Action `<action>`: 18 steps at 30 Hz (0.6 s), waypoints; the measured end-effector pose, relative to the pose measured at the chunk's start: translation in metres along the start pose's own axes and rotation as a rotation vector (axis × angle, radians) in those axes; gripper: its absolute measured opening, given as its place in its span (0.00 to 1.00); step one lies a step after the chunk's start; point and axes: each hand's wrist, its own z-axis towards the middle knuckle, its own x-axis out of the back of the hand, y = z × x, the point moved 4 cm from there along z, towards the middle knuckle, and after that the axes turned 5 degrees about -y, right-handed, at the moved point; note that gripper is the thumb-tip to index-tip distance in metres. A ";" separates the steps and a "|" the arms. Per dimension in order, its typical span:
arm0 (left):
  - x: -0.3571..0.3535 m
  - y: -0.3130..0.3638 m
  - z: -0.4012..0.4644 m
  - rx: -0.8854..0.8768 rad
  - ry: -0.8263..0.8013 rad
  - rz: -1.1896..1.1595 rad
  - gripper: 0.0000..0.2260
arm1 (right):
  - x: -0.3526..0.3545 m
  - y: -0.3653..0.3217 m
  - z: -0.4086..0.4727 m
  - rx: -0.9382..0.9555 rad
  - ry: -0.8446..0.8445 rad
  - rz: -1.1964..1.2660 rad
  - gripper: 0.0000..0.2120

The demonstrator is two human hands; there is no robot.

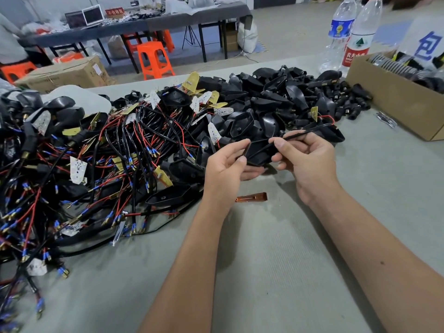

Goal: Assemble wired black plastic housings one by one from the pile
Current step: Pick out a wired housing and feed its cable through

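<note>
1. Nearest us on the desk (264, 272), our left hand (224, 164) grips one black housing (258, 153) to steady it.
2. Our right hand (305, 159) pinches its black wire (305, 132), probably feeding it through; the pile (276, 97) waits behind.

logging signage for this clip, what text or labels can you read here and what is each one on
"包" in large blue print on the white sign above the cardboard box.
"农夫山泉", partly readable, on the red label of the nearer bottle.
Blue label on the farther bottle: too blurred to read.
Red sign on the far table: characters too small to read.
</note>
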 end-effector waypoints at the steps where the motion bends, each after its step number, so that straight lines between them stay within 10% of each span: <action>1: -0.001 0.000 0.000 -0.010 -0.005 0.018 0.18 | 0.001 0.000 0.000 -0.010 0.010 0.018 0.07; 18: 0.009 -0.004 0.000 -0.144 0.193 0.063 0.12 | 0.006 0.004 0.003 -0.113 0.086 0.068 0.06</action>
